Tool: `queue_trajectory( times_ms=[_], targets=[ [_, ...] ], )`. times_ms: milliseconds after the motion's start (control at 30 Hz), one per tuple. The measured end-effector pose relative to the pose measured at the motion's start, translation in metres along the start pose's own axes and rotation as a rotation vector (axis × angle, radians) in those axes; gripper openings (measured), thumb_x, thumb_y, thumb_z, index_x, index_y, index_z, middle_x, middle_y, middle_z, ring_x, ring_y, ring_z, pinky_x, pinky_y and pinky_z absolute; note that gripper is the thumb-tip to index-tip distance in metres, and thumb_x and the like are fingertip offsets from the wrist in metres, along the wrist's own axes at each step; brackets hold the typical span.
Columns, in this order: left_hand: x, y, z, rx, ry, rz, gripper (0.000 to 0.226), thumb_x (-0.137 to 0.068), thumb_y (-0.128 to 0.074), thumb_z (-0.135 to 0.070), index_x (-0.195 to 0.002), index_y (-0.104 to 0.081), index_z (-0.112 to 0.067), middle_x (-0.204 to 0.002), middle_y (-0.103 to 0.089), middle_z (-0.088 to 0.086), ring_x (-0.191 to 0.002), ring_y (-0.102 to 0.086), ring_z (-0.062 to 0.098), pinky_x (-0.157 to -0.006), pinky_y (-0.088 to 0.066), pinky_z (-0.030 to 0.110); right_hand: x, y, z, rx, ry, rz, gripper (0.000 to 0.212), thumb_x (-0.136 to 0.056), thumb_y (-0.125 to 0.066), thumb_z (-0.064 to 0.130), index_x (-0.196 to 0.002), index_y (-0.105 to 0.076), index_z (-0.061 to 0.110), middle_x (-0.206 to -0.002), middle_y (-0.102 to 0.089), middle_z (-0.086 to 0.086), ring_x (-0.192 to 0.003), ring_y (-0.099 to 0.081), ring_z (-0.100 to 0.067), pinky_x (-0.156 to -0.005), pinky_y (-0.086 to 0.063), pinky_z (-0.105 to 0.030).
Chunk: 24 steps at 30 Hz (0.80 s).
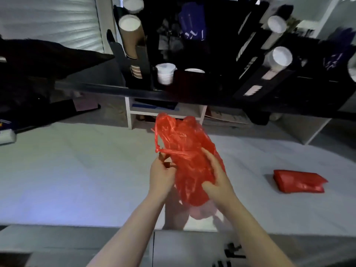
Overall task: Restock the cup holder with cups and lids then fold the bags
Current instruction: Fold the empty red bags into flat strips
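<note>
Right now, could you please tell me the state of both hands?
Left hand: pinches the handle of the red bag.
Right hand: grips the same bag's crumpled body.

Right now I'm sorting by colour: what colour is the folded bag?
Red; folded bag, head view.

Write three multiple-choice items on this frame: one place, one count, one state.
1. Where does the folded bag lie?
A. on the table, right of the right hand
B. on a chair
C. on the floor
2. How many red bags show?
A. one
B. two
C. four
3. The held bag is
A. folded flat
B. lying on the table
C. crumpled, in both hands
Answers: 1A, it rests on the white top; 2B, one folded, one held; 3C, left hand and right hand hold it, wrinkled.
</note>
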State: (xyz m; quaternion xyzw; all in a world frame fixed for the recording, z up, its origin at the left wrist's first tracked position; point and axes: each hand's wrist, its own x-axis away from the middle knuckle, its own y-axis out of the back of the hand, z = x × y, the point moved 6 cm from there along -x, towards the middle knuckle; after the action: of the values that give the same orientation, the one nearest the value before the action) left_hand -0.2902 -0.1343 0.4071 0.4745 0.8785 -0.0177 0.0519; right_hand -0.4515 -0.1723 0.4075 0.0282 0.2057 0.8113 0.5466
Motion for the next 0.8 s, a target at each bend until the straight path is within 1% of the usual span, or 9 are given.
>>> queue_trajectory(
  times_ms=[133,233,300,433,533,600,667,733,800],
  targets=[
    [0.017,-0.061,-0.017,0.111,-0.033,0.210,0.062,-0.078,-0.038,0.019,-0.097,-0.067,-0.032,-0.086,-0.071,-0.014,-0.074,-0.061,0.008,-0.064,-0.049,0.017,0.019,0.036,-0.028,-0.163,-0.118,0.225,0.062,-0.077,-0.071,0.018,-0.131,-0.048,0.039,-0.121,-0.064,0.013,-0.111,-0.061,-0.007,-0.092,-0.052,-0.028],
    [0.035,-0.105,-0.020,0.096,-0.049,0.404,0.061,-0.082,-0.043,0.012,-0.102,-0.069,-0.039,-0.100,-0.071,-0.021,-0.086,-0.060,-0.003,-0.075,-0.047,0.012,0.020,0.077,-0.058,-0.140,-0.245,-0.086,0.025,-0.088,-0.064,0.012,-0.110,-0.062,0.024,-0.100,-0.073,0.003,-0.093,-0.068,-0.014,-0.086,-0.055,-0.038],
    [0.041,-0.118,-0.016,0.087,-0.070,0.347,0.054,-0.083,-0.046,0.006,-0.104,-0.068,-0.038,-0.106,-0.068,-0.024,-0.098,-0.060,-0.004,-0.083,-0.044,0.008,0.020,0.106,-0.080,-0.269,-0.311,-0.254,0.015,-0.094,-0.057,0.014,-0.105,-0.067,0.019,-0.100,-0.073,-0.003,-0.091,-0.069,-0.017,-0.081,-0.055,-0.038],
    [0.046,-0.127,0.002,-0.142,-0.051,0.146,0.040,-0.088,-0.059,-0.021,-0.115,-0.047,-0.048,-0.117,-0.046,-0.036,-0.107,-0.045,-0.013,-0.088,-0.034,0.004,0.022,0.144,-0.111,-0.862,-0.445,-0.402,0.021,-0.096,-0.051,0.015,-0.097,-0.071,0.015,-0.095,-0.075,-0.004,-0.089,-0.070,-0.022,-0.072,-0.055,-0.035],
    [0.049,-0.142,0.020,-0.178,0.105,0.222,0.064,-0.075,-0.063,-0.046,-0.133,-0.039,-0.038,-0.128,-0.042,-0.019,-0.120,-0.042,0.006,-0.096,-0.037,0.025,0.021,0.153,-0.123,-1.120,-0.490,-0.403,0.029,-0.095,-0.045,0.010,-0.095,-0.074,0.014,-0.097,-0.074,-0.010,-0.082,-0.072,-0.023,-0.060,-0.057,-0.032],
    [0.051,-0.158,0.028,-0.218,0.187,0.315,0.072,-0.077,-0.068,-0.046,-0.140,-0.038,-0.030,-0.128,-0.044,-0.012,-0.125,-0.043,0.012,-0.093,-0.042,0.026,0.019,0.155,-0.131,-1.228,-0.530,-0.395,0.032,-0.099,-0.036,0.009,-0.112,-0.065,0.011,-0.096,-0.074,-0.011,-0.078,-0.073,-0.022,-0.056,-0.056,-0.030],
    [0.056,-0.175,0.036,-0.154,0.288,0.380,0.065,-0.084,-0.070,-0.038,-0.140,-0.038,-0.030,-0.122,-0.054,-0.006,-0.118,-0.052,0.016,-0.077,-0.050,0.023,0.017,0.156,-0.134,-1.281,-0.533,-0.355,0.031,-0.100,-0.036,0.010,-0.119,-0.060,0.010,-0.098,-0.073,-0.012,-0.079,-0.073,-0.023,-0.057,-0.057,-0.032],
    [0.058,-0.191,0.039,-0.009,0.358,0.403,0.054,-0.087,-0.068,-0.026,-0.134,-0.042,-0.030,-0.095,-0.068,0.001,-0.086,-0.066,0.017,-0.060,-0.052,0.023,0.013,0.159,-0.132,-1.246,-0.502,-0.311,0.026,-0.098,-0.043,0.009,-0.116,-0.061,0.009,-0.100,-0.073,-0.014,-0.083,-0.072,-0.026,-0.061,-0.058,-0.035],
    [0.052,-0.201,0.035,0.004,0.305,0.390,0.043,-0.088,-0.063,-0.008,-0.127,-0.051,-0.023,-0.068,-0.066,0.001,-0.060,-0.062,0.014,-0.055,-0.048,0.021,0.011,0.163,-0.126,-1.102,-0.461,-0.235,0.027,-0.086,-0.058,0.003,-0.113,-0.063,0.006,-0.103,-0.071,-0.019,-0.091,-0.070,-0.031,-0.065,-0.057,-0.038]
  ],
)
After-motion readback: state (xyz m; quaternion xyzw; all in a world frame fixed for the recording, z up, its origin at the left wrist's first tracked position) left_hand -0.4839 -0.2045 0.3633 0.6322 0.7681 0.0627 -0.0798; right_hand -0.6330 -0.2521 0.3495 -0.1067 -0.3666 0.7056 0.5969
